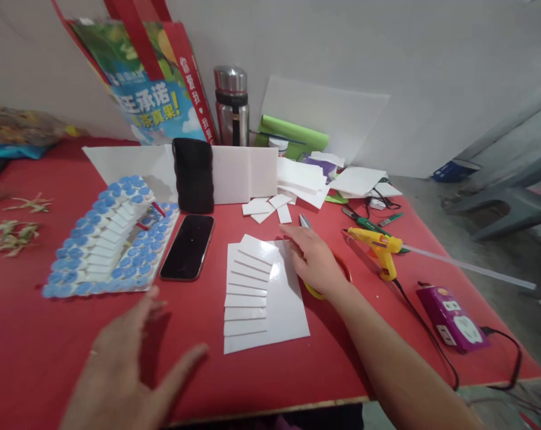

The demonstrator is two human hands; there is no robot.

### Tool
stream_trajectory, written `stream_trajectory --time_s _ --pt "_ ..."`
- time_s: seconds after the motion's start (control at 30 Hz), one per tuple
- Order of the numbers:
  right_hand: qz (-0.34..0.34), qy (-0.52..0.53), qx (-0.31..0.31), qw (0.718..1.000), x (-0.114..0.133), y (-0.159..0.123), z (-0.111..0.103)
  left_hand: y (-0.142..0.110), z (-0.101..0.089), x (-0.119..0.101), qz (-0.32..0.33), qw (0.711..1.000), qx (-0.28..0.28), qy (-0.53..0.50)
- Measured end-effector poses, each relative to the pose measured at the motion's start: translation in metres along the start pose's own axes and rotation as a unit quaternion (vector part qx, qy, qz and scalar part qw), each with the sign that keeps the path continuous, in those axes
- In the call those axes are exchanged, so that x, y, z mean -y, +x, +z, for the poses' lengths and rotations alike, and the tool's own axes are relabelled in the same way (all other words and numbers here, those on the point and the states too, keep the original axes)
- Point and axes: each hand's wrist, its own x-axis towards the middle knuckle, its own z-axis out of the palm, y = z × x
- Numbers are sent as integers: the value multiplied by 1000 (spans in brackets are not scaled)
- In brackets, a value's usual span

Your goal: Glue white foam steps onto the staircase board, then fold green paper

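Observation:
In the head view, a white board (288, 304) lies flat on the red table, with a curved row of overlapping white strips (246, 301) on its left half. My right hand (317, 263) is at the board's right edge, fingers stretched out, over scissors (344, 267) whose blades and parts of the red-yellow handles show around it. Whether it touches them I cannot tell. My left hand (129, 361) hovers over the table left of the board, fingers and thumb apart, holding nothing. Beyond it are a black phone (187, 248) and a model with blue discs and white steps (104, 239).
A yellow glue gun (378, 242) with a long clear stick and a purple power strip (452, 316) lie at right. Small white pieces (270, 206), a black wavy-edged object (193, 175), a steel flask (231, 107) and a printed bag (149, 83) stand or lie behind.

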Motion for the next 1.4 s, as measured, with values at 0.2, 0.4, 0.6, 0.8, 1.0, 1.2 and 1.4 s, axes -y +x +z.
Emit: stream_trajectory --time_s 0.2,0.4,0.6,0.8,1.0,1.2,1.4 --pt "12 -71 61 996 0 -2 6 -38 35 -31 159 986 22 34" --pt "46 -142 104 983 7 0 -13 -4 35 -21 153 988 12 32" --pt "68 -160 132 976 11 -9 -25 9 34 -22 102 993 54 -38" --pt "92 -130 103 982 3 -14 -12 13 27 -31 -48 986 83 -138" --pt "132 -11 78 988 2 -3 -15 15 27 -31 -154 951 75 -258" --pt "233 184 61 953 8 -10 -36 29 30 -36 -227 855 83 -458" --pt "397 476 44 783 11 -43 -47 72 21 -46 -195 845 55 -495"
